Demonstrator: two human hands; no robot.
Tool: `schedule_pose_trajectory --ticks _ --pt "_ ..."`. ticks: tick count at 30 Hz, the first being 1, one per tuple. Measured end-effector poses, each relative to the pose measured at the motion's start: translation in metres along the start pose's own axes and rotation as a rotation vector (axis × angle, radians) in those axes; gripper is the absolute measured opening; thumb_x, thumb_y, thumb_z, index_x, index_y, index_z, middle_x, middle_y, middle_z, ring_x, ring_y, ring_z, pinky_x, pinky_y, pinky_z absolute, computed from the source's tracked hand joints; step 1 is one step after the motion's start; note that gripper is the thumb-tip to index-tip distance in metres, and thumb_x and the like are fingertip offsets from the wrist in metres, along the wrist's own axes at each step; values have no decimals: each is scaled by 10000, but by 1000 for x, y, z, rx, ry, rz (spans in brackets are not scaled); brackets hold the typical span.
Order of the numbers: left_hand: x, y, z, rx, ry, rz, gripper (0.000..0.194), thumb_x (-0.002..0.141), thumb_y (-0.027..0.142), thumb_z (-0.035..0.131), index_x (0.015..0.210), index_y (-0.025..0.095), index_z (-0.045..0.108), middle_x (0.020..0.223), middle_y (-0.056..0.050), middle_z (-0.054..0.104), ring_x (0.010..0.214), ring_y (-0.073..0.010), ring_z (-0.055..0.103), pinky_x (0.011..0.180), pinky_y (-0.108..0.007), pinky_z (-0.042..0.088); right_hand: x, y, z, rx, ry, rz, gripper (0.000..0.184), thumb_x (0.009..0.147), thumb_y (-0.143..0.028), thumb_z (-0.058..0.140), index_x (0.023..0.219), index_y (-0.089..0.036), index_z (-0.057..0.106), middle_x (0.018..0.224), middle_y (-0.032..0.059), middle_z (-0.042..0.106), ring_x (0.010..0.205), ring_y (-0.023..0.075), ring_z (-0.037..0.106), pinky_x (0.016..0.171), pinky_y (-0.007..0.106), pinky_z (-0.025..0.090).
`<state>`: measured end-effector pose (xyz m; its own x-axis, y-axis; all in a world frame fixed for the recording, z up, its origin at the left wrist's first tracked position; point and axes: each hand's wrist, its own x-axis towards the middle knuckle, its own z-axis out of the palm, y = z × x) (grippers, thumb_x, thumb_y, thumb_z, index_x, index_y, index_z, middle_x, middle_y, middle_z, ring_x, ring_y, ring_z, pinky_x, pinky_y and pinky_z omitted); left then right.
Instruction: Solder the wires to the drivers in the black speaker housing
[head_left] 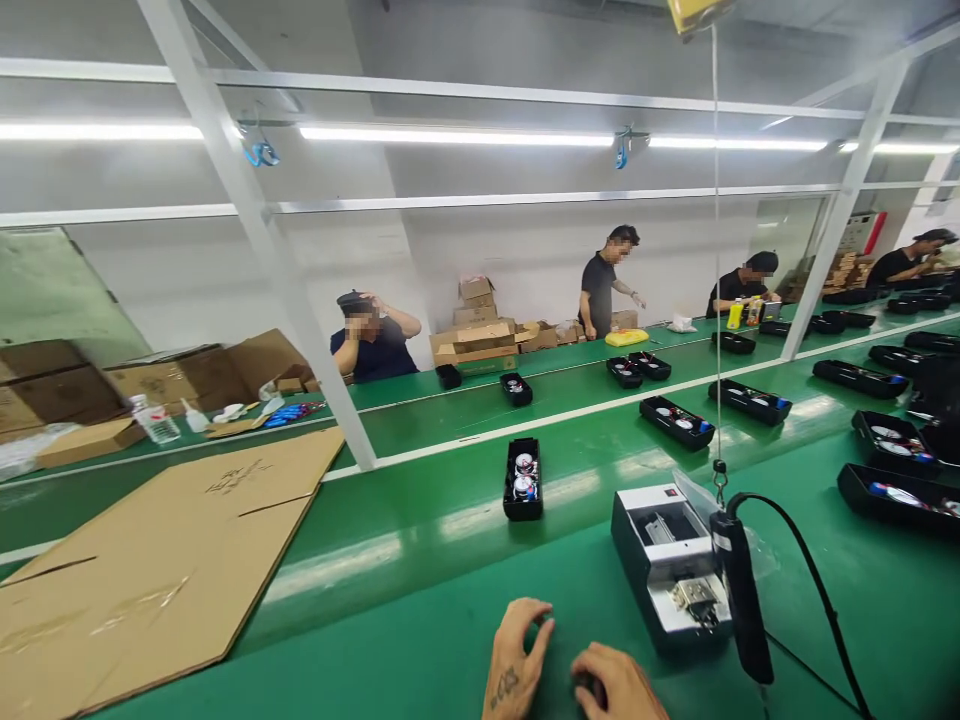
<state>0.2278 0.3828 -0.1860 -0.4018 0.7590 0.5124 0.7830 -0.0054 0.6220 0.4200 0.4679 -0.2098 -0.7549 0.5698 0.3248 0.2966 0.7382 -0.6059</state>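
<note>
Working this feed from afar, I'm seeing a cardboard sheet (150, 570) lying on the green bench (420, 620) at far left. My left hand (516, 665) is resting on the bench with its fingers curving apart, holding nothing I can see. A black tray (523, 478) is sitting ahead of it. My right hand (611, 685) is curling over a small dark piece (587, 690) on the bench, though I cannot tell whether it is clamped. Just right of it, an open box (660, 580) is sitting on the bench, a corded driver (741, 600) is hanging beside it, and more trays (892, 445) are lining the far right.
</note>
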Motion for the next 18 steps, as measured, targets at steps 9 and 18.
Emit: schedule_pose_trajectory --ticks 9,18 --pt "-11 -1 -3 -196 -45 -105 428 1052 601 494 892 263 703 922 -81 735 899 -249 722 843 -396 635 73 -33 37 33 -19 59 213 831 -154 536 798 -228 733 767 47 811 676 217 746 590 281 355" --pt "-21 -23 15 -289 -103 80 393 949 634 572 803 295 708 782 -90 712 884 -294 709 821 -464 649 60 -34 38 139 -36 26 82 757 -166 571 737 -236 609 687 -10 711 587 170 617 581 265 364"
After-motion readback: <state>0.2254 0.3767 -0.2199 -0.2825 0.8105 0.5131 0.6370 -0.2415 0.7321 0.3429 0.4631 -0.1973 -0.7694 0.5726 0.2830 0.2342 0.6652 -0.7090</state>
